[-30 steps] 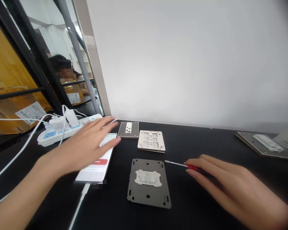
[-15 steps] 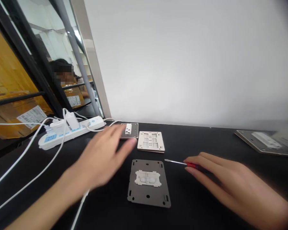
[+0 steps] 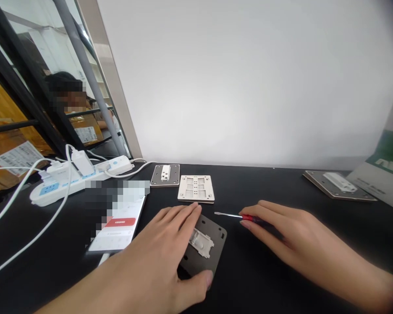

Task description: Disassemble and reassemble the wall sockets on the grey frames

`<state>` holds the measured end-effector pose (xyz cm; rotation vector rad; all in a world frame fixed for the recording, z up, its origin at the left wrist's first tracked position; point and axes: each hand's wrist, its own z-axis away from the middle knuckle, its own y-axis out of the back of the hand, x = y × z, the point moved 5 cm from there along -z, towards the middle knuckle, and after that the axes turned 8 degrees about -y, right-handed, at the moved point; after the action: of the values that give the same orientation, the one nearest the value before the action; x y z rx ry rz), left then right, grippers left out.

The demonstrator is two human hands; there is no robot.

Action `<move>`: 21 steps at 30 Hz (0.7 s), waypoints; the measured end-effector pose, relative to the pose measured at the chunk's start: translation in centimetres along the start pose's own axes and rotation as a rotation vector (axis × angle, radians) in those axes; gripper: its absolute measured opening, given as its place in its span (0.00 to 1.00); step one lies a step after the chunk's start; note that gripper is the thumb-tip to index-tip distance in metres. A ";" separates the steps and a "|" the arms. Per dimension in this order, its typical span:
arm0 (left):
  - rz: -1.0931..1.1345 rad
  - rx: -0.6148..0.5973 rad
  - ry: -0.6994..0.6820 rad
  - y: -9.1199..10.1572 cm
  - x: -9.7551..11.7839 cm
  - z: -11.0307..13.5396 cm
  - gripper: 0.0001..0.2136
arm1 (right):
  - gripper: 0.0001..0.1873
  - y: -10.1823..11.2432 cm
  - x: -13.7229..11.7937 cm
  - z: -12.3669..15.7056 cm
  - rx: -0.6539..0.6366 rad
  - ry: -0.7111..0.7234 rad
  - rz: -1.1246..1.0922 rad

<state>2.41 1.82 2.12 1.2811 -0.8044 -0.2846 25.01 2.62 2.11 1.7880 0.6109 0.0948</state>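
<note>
My left hand (image 3: 160, 248) grips a grey metal mounting plate (image 3: 218, 237), with the fingers over its upper edge and the thumb at its lower edge. The hand hides much of the plate, which sits turned at an angle on the table. A white plastic switch module (image 3: 201, 243) is fixed at the plate's centre, just beside my fingertips. My right hand (image 3: 298, 235) is shut on a red-handled screwdriver (image 3: 229, 215), its thin metal shaft pointing left toward the plate, with the tip apart from it.
A cream frame plate (image 3: 195, 188) and a small grey plate with a white socket (image 3: 165, 175) lie behind. A phone (image 3: 118, 226) and a cabled power strip (image 3: 68, 187) are to the left. Another plate (image 3: 339, 185) and a green-and-white box (image 3: 383, 174) stand right.
My left hand has moved from above the phone onto the grey plate, taking hold of it. The plate now sits turned at an angle. My right hand still holds the screwdriver.
</note>
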 end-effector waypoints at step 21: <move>0.126 0.054 0.089 -1.4 0.6 -1.0 0.47 | 0.13 0.1 -3.3 -0.2 -0.050 0.120 0.096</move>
<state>3.91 1.78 0.98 1.2787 -0.8172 -0.1042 22.14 1.23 3.10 1.7720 0.6031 0.2826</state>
